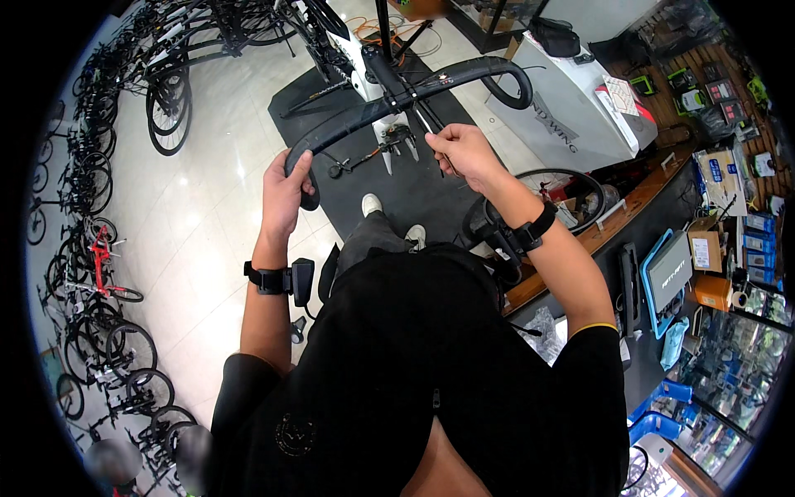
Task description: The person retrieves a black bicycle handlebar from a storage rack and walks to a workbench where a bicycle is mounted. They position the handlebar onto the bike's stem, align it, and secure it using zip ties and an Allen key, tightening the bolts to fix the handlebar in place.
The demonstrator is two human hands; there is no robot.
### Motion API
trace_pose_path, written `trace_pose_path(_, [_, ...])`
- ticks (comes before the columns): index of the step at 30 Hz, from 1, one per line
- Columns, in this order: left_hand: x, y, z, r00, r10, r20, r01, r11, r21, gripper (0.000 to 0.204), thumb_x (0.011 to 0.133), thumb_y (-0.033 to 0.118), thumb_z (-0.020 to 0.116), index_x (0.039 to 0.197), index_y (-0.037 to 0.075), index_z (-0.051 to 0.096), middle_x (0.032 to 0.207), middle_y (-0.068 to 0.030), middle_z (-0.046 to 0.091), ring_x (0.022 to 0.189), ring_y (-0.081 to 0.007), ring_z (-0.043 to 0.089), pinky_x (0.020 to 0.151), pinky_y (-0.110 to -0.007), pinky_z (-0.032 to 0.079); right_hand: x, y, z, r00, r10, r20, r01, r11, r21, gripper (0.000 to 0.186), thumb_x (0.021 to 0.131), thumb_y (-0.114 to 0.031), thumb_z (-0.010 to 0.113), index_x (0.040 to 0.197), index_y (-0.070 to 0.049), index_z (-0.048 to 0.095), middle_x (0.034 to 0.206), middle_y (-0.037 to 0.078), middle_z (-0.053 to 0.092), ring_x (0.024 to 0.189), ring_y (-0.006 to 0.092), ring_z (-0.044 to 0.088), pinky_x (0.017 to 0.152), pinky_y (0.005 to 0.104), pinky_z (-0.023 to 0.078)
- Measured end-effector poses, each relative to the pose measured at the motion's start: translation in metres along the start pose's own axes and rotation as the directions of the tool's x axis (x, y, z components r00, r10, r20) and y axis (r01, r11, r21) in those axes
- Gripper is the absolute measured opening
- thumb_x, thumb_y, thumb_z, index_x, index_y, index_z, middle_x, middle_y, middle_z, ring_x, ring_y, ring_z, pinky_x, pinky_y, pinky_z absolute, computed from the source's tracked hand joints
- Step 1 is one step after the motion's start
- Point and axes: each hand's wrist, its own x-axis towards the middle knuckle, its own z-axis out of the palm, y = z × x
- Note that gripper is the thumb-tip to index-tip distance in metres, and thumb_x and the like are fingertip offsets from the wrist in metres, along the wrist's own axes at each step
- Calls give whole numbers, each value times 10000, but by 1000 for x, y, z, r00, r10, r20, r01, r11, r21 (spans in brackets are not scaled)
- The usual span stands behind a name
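I am gripping the black handlebar [397, 98] with my left hand [286, 186], my right hand [464, 153] pinching what is probably a cable [424, 120], which risks kinking if the bar is twisting.

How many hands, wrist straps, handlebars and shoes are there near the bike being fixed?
Hands: 2, the left hand gripping the black handlebar's drop and the right hand pinching a thin tool
Wrist straps: 2, one on the left wrist and one on the right wrist
Handlebars: 1
Shoes: 2, white
Total: 7
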Motion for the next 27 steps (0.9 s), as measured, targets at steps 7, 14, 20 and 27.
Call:
trace_pose_path(7, [0, 0, 0, 1000, -7, 7, 7, 1000, -6, 229, 978, 211, 596, 1046, -6, 569, 650, 33, 480, 570, -63, 454, 547, -229, 399, 1, 0, -2, 994, 58, 91, -64, 996, 67, 276, 978, -266, 572, 816, -45, 602, 688, 25, 601, 588, 119, 603, 544, 252, 464])
trace_pose_path(14, [-3, -7, -5, 999, -1, -34, -2, 996, -88, 207, 983, 189, 581, 1062, -3, 570, 689, 17, 508, 610, -68, 478, 585, -224, 407, 0, 10, 6, 996, -22, 83, 4, 978, 209, 269, 1010, -273, 522, 849, -60, 565, 609, -47, 442, 491, 56, 383, 492, 235, 347])
trace_pose_path(20, [-7, -7, -6, 1000, 7, -26, -10, 994, -113, 234, 985, 191, 570, 1074, -25, 566, 729, -12, 549, 671, -95, 524, 649, -246, 442, 2, 10, -3, 949, 61, 310, -223, 823, 522, 270, 1032, -279, 475, 888, -62, 546, 580, -79, 305, 472, 25, 258, 425, 190, 223])
trace_pose_path(27, [-5, -8, -15, 995, -73, 63, 79, 992, -95, 210, 995, 200, 536, 1044, -4, 553, 738, -30, 575, 674, -107, 545, 659, -254, 446, -3, 11, -7, 914, 54, 403, -309, 737, 602, 242, 1029, -227, 465, 930, -23, 552, 607, -66, 307, 495, 32, 274, 446, 196, 240])
